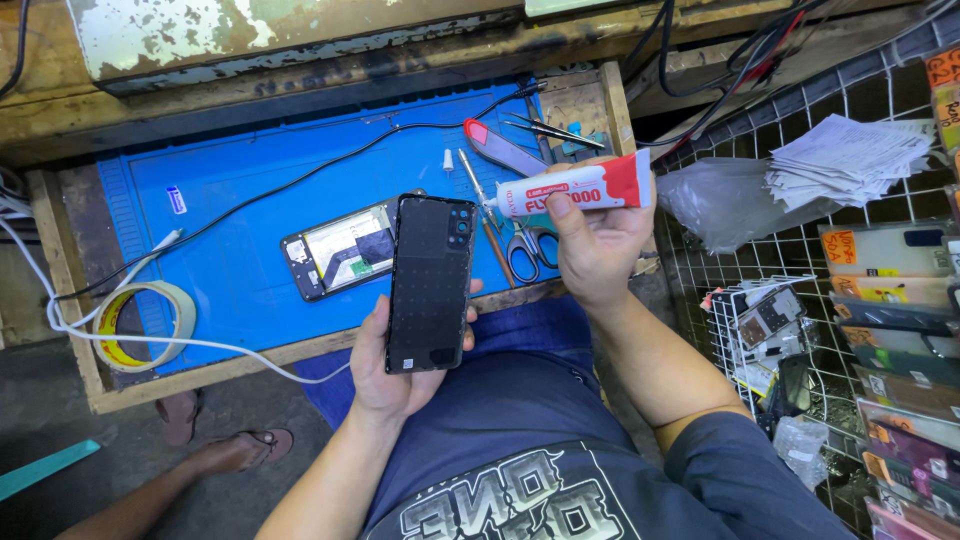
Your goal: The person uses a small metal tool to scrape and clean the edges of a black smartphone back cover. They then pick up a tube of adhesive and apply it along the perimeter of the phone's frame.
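Two hands raised over the table [70, 300]. Left hand [395, 365] cups a black phone back cover [430, 285] from below, fingers wrapped round its lower edges. Right hand [597, 240] closed around a white-and-red glue tube [575, 188], nozzle pointing left, near cover's top corner. Opened phone [340, 250], scissors [530, 250], tape roll [145, 322] lie on blue mat [240, 200].

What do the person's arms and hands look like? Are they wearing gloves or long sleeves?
No gloves: the left hand and right hand are both bare, with no rings or watch showing. The forearms are bare too. The dark blue short sleeve of a T-shirt ends near the right elbow, above a thin yellowish hem.
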